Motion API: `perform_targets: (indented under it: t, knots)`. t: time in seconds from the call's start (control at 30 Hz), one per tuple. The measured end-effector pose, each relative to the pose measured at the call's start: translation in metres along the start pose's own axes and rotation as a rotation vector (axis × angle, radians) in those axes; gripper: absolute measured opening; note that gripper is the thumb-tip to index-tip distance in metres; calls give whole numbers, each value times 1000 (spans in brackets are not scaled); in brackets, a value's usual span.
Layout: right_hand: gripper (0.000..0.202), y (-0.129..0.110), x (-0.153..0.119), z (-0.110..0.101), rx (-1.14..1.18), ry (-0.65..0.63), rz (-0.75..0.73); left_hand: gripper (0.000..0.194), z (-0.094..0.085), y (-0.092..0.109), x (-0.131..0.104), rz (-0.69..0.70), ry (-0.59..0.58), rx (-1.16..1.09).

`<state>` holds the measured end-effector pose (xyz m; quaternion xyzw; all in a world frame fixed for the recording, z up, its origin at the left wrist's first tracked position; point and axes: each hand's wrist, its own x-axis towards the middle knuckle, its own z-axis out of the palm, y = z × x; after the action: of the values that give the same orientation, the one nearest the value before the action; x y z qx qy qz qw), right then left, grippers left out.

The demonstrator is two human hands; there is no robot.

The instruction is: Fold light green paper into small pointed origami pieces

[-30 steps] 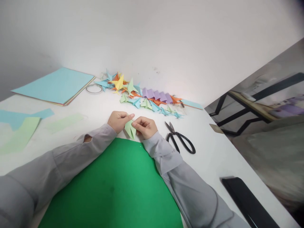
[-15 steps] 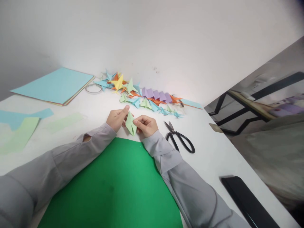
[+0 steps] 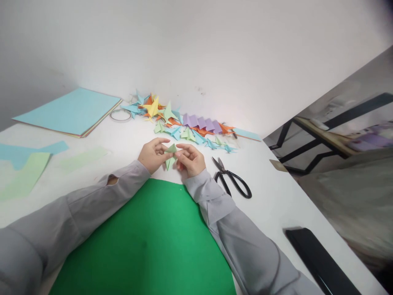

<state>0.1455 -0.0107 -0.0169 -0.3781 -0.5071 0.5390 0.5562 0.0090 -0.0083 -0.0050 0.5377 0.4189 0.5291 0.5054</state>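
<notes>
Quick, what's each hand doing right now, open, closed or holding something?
Left hand: closed, pinching the folded green paper between thumb and fingers.
Right hand: closed, pinching the same paper from its other side.

The left hand's (image 3: 153, 156) thumb, raised beside the top of the folded pale-green paper (image 3: 169, 164) half a second ago, now lies across it. The right hand's (image 3: 192, 161) forefinger has straightened toward the paper's top, and the paper looks shorter, its lower tip higher.
</notes>
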Motion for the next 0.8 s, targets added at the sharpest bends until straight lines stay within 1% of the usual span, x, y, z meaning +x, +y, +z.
perform_targets:
  t: [0.07, 0.17, 0.23, 0.4, 0.57, 0.67, 0.8]
  knots:
    - [38, 0, -2, 2, -35, -5, -4, 50, 0, 1, -1, -7, -11, 16]
    - [30, 0, -5, 5, -163, 25, -13, 45, 0, 1, -3, -8, -64, 51]
    - [31, 0, -6, 5, -227, 44, -11, 41, 0, 0, -3, -1, -92, 82]
    - [40, 0, -5, 3, -264, 47, -26, 40, 0, -1, -3, -15, -139, 102]
    - [40, 4, -3, 1, -326, 58, -73, 41, -1, 0, -3, -72, -207, 53]
    - [44, 7, 0, -1, -319, 71, -79, 41, -1, 2, -2, -108, -227, 26]
    - [46, 8, 1, -2, -214, 78, -80, 43, -2, 4, -3, -120, -226, 18]
